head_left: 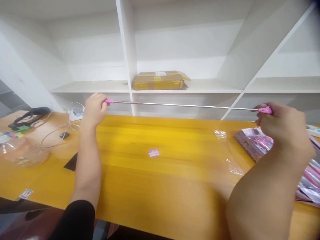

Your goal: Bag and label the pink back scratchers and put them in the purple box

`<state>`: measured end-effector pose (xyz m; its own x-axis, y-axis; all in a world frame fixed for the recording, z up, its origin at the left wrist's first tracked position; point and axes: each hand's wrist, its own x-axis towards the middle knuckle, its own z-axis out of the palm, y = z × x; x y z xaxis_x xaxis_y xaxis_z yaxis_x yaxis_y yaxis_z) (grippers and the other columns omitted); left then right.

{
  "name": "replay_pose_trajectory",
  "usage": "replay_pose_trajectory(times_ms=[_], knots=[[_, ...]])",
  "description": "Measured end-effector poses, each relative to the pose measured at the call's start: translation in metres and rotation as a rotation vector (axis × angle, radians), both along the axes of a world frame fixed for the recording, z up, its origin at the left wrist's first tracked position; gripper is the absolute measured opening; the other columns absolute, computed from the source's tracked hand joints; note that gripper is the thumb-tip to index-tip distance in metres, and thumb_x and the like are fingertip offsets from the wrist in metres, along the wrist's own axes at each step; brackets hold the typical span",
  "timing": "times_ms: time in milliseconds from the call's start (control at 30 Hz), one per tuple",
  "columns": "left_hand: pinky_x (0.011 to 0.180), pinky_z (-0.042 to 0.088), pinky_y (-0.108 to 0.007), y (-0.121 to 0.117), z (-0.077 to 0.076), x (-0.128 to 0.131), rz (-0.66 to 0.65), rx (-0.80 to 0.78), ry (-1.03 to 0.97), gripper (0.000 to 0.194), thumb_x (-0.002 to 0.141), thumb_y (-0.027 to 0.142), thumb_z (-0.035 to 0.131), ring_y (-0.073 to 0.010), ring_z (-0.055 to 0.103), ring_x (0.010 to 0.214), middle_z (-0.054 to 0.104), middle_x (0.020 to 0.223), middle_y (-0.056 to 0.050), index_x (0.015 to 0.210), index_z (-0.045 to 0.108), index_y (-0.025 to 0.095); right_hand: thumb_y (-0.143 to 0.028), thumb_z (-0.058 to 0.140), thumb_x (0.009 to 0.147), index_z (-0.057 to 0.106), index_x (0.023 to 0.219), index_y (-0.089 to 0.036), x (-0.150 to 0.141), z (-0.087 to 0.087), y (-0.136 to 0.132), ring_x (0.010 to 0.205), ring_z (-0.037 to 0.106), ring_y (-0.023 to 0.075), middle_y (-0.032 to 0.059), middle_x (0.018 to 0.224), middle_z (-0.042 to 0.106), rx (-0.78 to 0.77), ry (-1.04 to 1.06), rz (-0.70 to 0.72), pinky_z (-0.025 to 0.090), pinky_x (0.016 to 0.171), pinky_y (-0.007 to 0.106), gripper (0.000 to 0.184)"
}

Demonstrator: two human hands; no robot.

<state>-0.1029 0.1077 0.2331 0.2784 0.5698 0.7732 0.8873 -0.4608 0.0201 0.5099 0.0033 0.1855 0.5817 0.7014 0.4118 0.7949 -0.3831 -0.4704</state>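
Observation:
A thin silvery telescopic rod (pixel 175 105) with pink ends stretches almost level between my two hands, above the far part of the table. My left hand (pixel 95 107) is closed around its pink handle, and a short pink piece sticks out past the fingers. At the other end my right hand (pixel 282 121) grips a bumpy pink head (pixel 265 110), partly hidden by the fingers. Below the rod a small pink-and-white card (pixel 154 153) lies on the yellow wooden table (pixel 160 186). A clear plastic bag (pixel 231 156) lies flat to its right.
Shiny pink-and-purple packages (pixel 252 143) lie at the right, partly behind my right arm. At left are a plastic jar (pixel 25 151), a black strap (pixel 32 116), cables and a power strip (pixel 76 115). A taped cardboard box (pixel 160 81) sits on the white shelf (pixel 215 86).

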Motion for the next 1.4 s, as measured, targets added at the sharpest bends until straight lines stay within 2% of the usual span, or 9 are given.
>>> replay_pose_trajectory(times_ms=[133, 267, 500, 600, 700, 767, 867, 1033, 1400], knots=[[0.086, 0.05, -0.04, 0.003, -0.004, 0.007, 0.002, 0.012, 0.02, 0.02, 0.089, 0.014, 0.048, -0.0281, 0.066, 0.093, 0.071, 0.085, -0.006, 0.076, 0.058, 0.025, -0.025, 0.049, 0.096, 0.075, 0.114, -0.023, 0.007, -0.006, 0.004, 0.084, 0.056, 0.026, 0.0121, 0.094, 0.071, -0.004, -0.125, -0.007, 0.041, 0.082, 0.036, 0.032], [0.084, 0.05, -0.041, 0.006, -0.008, 0.012, -0.002, 0.039, 0.052, 0.02, 0.09, 0.014, 0.048, -0.0283, 0.066, 0.092, 0.071, 0.085, -0.006, 0.076, 0.057, 0.025, -0.025, 0.046, 0.097, 0.076, 0.115, -0.021, 0.008, -0.008, 0.005, 0.079, 0.053, 0.0265, 0.0127, 0.092, 0.07, -0.019, -0.167, -0.036, 0.04, 0.081, 0.036, 0.035], [0.086, 0.05, -0.043, 0.006, -0.005, 0.009, -0.009, 0.03, 0.047, 0.022, 0.092, 0.013, 0.047, -0.0295, 0.065, 0.094, 0.071, 0.087, -0.008, 0.077, 0.059, 0.025, -0.018, 0.047, 0.1, 0.076, 0.125, -0.017, 0.005, 0.0, -0.001, 0.083, 0.058, 0.0274, 0.0175, 0.101, 0.074, -0.063, -0.204, -0.055, 0.04, 0.081, 0.036, 0.039], [0.087, 0.049, -0.043, 0.004, -0.016, 0.05, -0.028, -0.015, 0.043, 0.023, 0.094, 0.012, 0.047, -0.0293, 0.063, 0.093, 0.07, 0.087, -0.009, 0.08, 0.059, 0.024, -0.015, 0.045, 0.102, 0.074, 0.131, -0.015, -0.047, 0.011, 0.006, 0.086, 0.061, 0.0281, 0.0206, 0.106, 0.075, -0.11, -0.242, -0.009, 0.039, 0.08, 0.037, 0.041], [0.087, 0.047, -0.044, -0.003, -0.039, 0.126, -0.093, -0.069, 0.046, 0.026, 0.101, 0.009, 0.044, -0.0288, 0.06, 0.091, 0.07, 0.091, -0.012, 0.087, 0.062, 0.021, -0.008, 0.041, 0.101, 0.069, 0.136, -0.013, -0.142, 0.021, 0.019, 0.09, 0.066, 0.0272, 0.02, 0.107, 0.075, -0.09, -0.252, 0.211, 0.038, 0.079, 0.033, 0.046], [0.084, 0.046, -0.043, -0.011, -0.051, 0.171, -0.135, -0.108, 0.04, 0.029, 0.103, 0.005, 0.041, -0.0284, 0.06, 0.092, 0.071, 0.095, -0.013, 0.09, 0.062, 0.02, -0.005, 0.039, 0.099, 0.066, 0.136, -0.013, -0.2, 0.023, 0.025, 0.092, 0.067, 0.0278, 0.0199, 0.113, 0.074, -0.071, -0.224, 0.288, 0.04, 0.08, 0.032, 0.046], [0.078, 0.043, -0.041, -0.021, -0.058, 0.199, -0.176, -0.145, 0.044, 0.029, 0.106, 0.007, 0.041, -0.0279, 0.059, 0.09, 0.071, 0.095, -0.012, 0.091, 0.062, 0.021, -0.01, 0.038, 0.103, 0.062, 0.136, -0.014, -0.24, 0.018, 0.026, 0.089, 0.067, 0.0284, 0.0204, 0.112, 0.073, -0.086, -0.224, 0.373, 0.042, 0.078, 0.032, 0.041], [0.081, 0.043, -0.042, -0.025, -0.053, 0.185, -0.174, -0.187, 0.077, 0.029, 0.105, 0.005, 0.042, -0.029, 0.059, 0.092, 0.071, 0.095, -0.013, 0.09, 0.062, 0.02, -0.017, 0.038, 0.108, 0.059, 0.14, -0.015, -0.228, 0.007, 0.023, 0.087, 0.069, 0.0304, 0.0195, 0.101, 0.073, -0.202, -0.258, 0.401, 0.043, 0.077, 0.033, 0.037], [0.081, 0.046, -0.043, -0.016, -0.059, 0.181, -0.188, -0.262, 0.075, 0.027, 0.097, 0.003, 0.043, -0.0302, 0.063, 0.095, 0.072, 0.095, -0.013, 0.085, 0.056, 0.023, -0.016, 0.035, 0.106, 0.063, 0.136, -0.015, -0.224, -0.003, 0.033, 0.088, 0.07, 0.0333, 0.0208, 0.097, 0.074, -0.22, -0.306, 0.444, 0.043, 0.075, 0.035, 0.041]])
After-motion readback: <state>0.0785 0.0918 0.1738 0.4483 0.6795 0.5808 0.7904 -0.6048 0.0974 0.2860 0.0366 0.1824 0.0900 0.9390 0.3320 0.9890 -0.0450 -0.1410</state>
